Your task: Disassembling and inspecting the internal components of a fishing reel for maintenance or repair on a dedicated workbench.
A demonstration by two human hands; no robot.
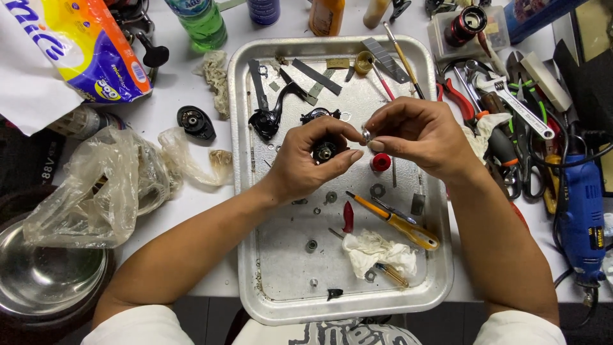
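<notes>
Fingers (369, 142) of both hands pinch small parts above the metal tray (262, 281).
Left hand (306, 163) cups a black round part (324, 151); right hand (418, 137) pinches a tiny silvery ring (366, 133) beside it. Keeping both low over the tray would catch drops.

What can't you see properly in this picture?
Head view only:
- The black round part: mostly wrapped by the left hand.
- The tiny silver piece: pinched by the right hand, too small to tell.
- The green bottle: top cut off by the picture's edge.
- The blue power tool: partly behind cables.
</notes>
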